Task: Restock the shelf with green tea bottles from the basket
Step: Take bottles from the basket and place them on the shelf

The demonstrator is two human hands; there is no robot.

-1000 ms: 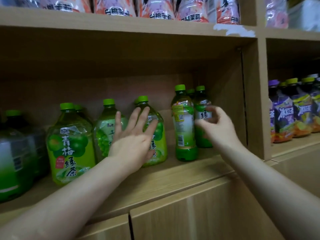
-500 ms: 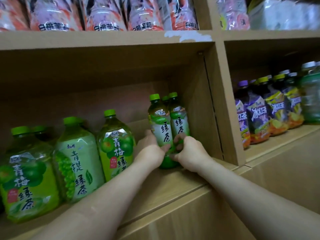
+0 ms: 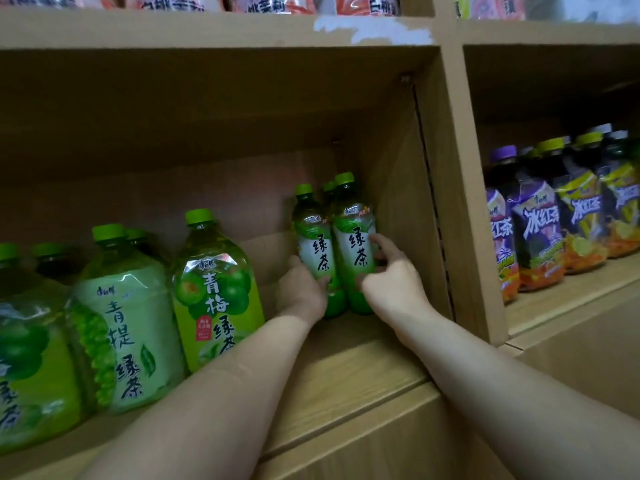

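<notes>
Two slim green tea bottles stand side by side at the right end of the wooden shelf (image 3: 346, 368), close to the side panel. My left hand (image 3: 301, 292) grips the left bottle (image 3: 313, 244) near its base. My right hand (image 3: 391, 278) wraps around the lower part of the right bottle (image 3: 355, 233). A third green cap (image 3: 328, 186) shows behind them. The basket is out of view.
Several large green tea jugs (image 3: 214, 289) fill the shelf to the left. The side panel (image 3: 446, 202) separates a bay of purple and yellow iced tea bottles (image 3: 540, 233). Pink packets line the top shelf (image 3: 263, 1). Cabinet doors sit below.
My left hand left the big jugs and came to the slim bottle. Both hands now hold the two slim bottles, which stand closer together near the side panel. The camera shifted right and nearer.
</notes>
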